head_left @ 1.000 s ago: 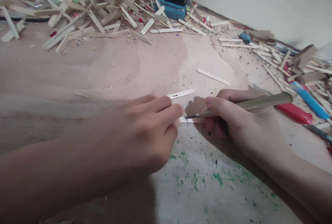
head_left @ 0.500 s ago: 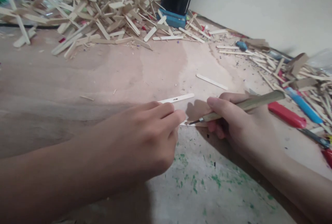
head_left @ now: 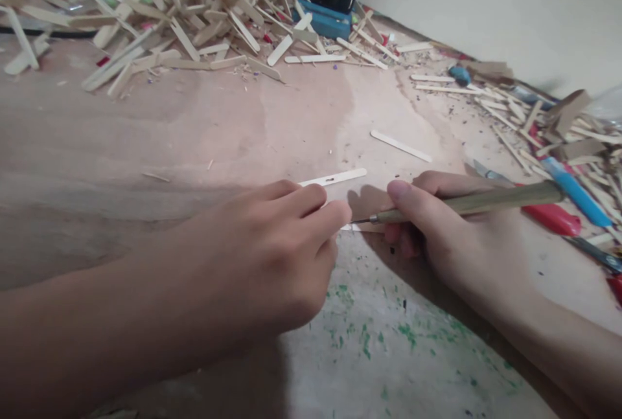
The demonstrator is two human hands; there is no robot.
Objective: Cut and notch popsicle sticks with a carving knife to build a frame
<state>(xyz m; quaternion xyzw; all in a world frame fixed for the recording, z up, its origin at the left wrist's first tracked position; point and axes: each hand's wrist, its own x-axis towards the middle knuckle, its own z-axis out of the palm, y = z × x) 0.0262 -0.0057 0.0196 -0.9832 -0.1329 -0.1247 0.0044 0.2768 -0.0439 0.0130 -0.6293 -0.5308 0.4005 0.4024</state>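
The tool's angle is what changes: the right hand (head_left: pixel 451 231) now holds the carving tool (head_left: pixel 505 200) flatter than half a second ago, its wooden handle tipped down towards the desk (head_left: pixel 218 127). The metal tip now sits right by the left fingertips, so less of it shows. This suggests a short stroke over much the same spot on the lower stick (head_left: pixel 365 228), with no move to another piece.

The right hand is closed around the handle like a pen grip, its lower fingers near the stick's right end. The left hand (head_left: pixel 282 257) is narrow, fingers bunched over the lower stick, which lies on the desk between the two hands; its left part is hidden. Whether the tip is cutting in or only resting there, I cannot tell.

The slotted stick (head_left: pixel 347 175), with a small dark opening, juts out to the right from under the left fingers and looks unchanged. A loose stick (head_left: pixel 401 146) lies farther off, apart from both hands. The red-handled knife (head_left: pixel 554 219) lies to the right, partly behind the carving tool.
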